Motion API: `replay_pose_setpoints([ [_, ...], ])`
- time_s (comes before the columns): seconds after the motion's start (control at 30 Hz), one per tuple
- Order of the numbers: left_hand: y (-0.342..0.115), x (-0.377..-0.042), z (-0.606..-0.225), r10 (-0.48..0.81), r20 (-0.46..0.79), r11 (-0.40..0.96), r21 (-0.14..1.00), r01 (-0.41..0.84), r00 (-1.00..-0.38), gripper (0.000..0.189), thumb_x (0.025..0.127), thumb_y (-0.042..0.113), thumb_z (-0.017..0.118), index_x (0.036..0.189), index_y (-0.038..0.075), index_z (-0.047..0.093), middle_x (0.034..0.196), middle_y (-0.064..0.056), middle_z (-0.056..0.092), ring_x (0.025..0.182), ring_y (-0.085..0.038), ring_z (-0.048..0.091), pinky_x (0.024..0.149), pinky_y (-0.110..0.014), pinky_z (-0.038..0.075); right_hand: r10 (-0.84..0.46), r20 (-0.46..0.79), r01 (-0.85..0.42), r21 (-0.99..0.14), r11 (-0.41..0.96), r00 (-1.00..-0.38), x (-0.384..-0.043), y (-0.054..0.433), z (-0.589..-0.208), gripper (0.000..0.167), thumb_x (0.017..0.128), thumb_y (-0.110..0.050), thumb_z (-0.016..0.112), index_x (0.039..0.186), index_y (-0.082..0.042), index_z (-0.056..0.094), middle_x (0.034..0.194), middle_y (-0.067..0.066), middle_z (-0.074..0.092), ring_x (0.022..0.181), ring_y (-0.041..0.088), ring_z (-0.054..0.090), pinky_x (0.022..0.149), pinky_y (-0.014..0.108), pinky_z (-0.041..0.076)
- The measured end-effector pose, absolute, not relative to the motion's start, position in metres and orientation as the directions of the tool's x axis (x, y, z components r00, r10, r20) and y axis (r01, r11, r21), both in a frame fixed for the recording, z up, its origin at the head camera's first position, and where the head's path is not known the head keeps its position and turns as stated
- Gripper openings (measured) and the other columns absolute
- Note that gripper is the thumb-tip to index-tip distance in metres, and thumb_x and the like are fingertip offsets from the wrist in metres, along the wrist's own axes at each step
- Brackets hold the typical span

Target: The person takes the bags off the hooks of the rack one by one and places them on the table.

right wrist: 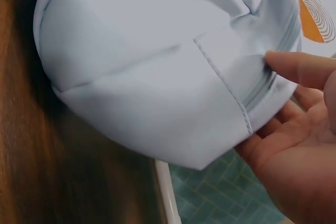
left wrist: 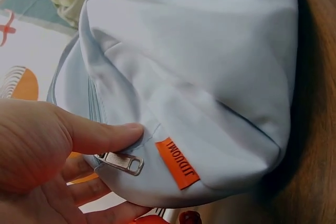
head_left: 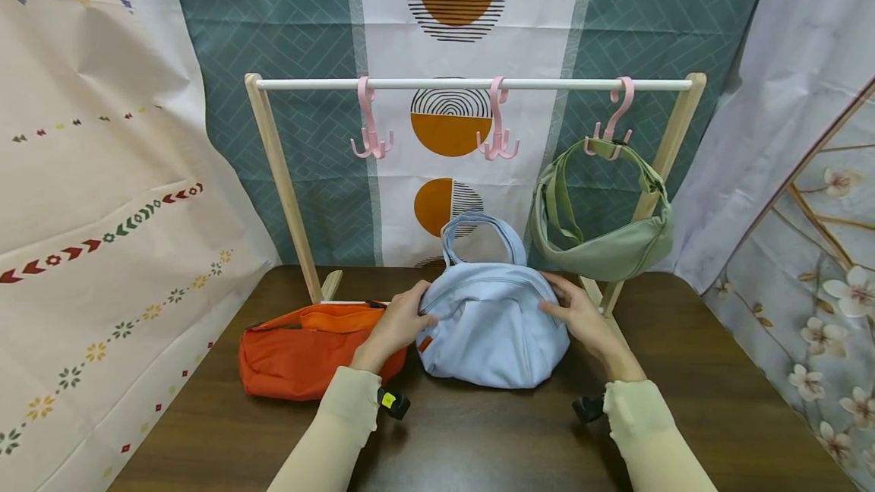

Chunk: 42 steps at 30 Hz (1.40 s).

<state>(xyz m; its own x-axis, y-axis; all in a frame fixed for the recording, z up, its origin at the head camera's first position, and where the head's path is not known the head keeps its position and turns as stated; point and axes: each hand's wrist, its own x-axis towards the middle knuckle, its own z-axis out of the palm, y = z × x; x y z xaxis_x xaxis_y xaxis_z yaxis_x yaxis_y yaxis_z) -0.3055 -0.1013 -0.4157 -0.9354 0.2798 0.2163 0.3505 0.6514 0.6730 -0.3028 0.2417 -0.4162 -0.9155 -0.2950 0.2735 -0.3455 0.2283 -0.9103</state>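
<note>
A light blue handbag (head_left: 495, 332) with two looped handles (head_left: 487, 220) stands on the table in the middle of the head view. My left hand (head_left: 402, 319) grips its left side, thumb on the front and fingers behind. Under that thumb, the left wrist view shows a metal zipper pull (left wrist: 123, 162) beside an orange label (left wrist: 177, 163). On the bag's right side my right hand (head_left: 579, 316) pinches the edge, its thumb (right wrist: 299, 67) near the zipper and its other fingers behind the fabric. To the left lies an orange bag (head_left: 301, 359), partly behind my left hand and forearm.
Behind the bags stands a rack with a white bar (head_left: 437, 84) and wooden legs (head_left: 283, 188). Two pink hooks, the left one (head_left: 370, 127) and the middle one (head_left: 497, 127), hang bare. A green bag (head_left: 615, 249) hangs from the right pink hook (head_left: 618, 108).
</note>
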Motion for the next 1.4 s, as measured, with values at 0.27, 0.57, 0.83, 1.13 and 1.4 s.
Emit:
replay_pose_setpoints([
  [0.27,-0.098,-0.306,-0.417,0.267,0.24,0.668,0.652,0.359,-0.933,0.045,0.095,0.005,0.074,0.136,0.002,0.056,0.124,-0.016,0.065,0.106,-0.033,0.062,0.1,-0.049,0.052,-0.383,0.195,-0.365,-0.819,0.443,-0.903,-0.301,0.256,-0.413,0.081,0.087,0.008,0.073,0.156,0.011,0.029,0.138,0.039,0.05,0.121,0.051,0.056,0.09,0.042,0.054],
  [0.57,-0.094,-0.306,-0.421,0.264,0.25,0.724,0.586,0.363,-0.932,0.053,0.096,0.007,0.074,0.145,0.001,0.053,0.134,-0.018,0.061,0.117,-0.035,0.061,0.106,-0.05,0.049,-0.371,0.16,-0.337,-0.808,0.484,-0.915,-0.304,0.258,-0.421,0.082,0.083,0.011,0.073,0.154,0.013,0.031,0.114,0.032,0.063,0.101,0.04,0.064,0.07,0.034,0.053],
  [0.83,-0.091,-0.303,-0.424,0.295,0.254,0.759,0.524,0.387,-0.921,0.062,0.098,0.007,0.071,0.155,0.002,0.046,0.136,-0.02,0.059,0.121,-0.037,0.061,0.107,-0.051,0.048,-0.344,0.175,-0.344,-0.777,0.527,-0.922,-0.309,0.256,-0.43,0.079,0.08,0.013,0.074,0.151,0.012,0.038,0.1,0.024,0.067,0.086,0.027,0.063,0.066,0.031,0.051],
  [1.13,-0.092,-0.302,-0.429,0.305,0.292,0.769,0.486,0.415,-0.907,0.066,0.097,0.005,0.072,0.156,0.002,0.043,0.13,-0.022,0.062,0.113,-0.039,0.064,0.102,-0.052,0.051,-0.304,0.149,-0.307,-0.753,0.583,-0.941,-0.309,0.252,-0.432,0.077,0.082,0.01,0.073,0.152,0.008,0.04,0.101,0.021,0.067,0.086,0.026,0.064,0.072,0.037,0.052],
  [1.4,-0.093,-0.305,-0.435,0.311,0.287,0.822,0.398,0.408,-0.906,0.06,0.098,0.009,0.072,0.153,0.003,0.049,0.124,-0.021,0.063,0.113,-0.038,0.062,0.103,-0.055,0.046,-0.272,0.127,-0.274,-0.735,0.621,-0.954,-0.31,0.248,-0.439,0.072,0.086,0.007,0.071,0.152,0.006,0.042,0.111,0.026,0.066,0.092,0.032,0.066,0.077,0.043,0.055],
])
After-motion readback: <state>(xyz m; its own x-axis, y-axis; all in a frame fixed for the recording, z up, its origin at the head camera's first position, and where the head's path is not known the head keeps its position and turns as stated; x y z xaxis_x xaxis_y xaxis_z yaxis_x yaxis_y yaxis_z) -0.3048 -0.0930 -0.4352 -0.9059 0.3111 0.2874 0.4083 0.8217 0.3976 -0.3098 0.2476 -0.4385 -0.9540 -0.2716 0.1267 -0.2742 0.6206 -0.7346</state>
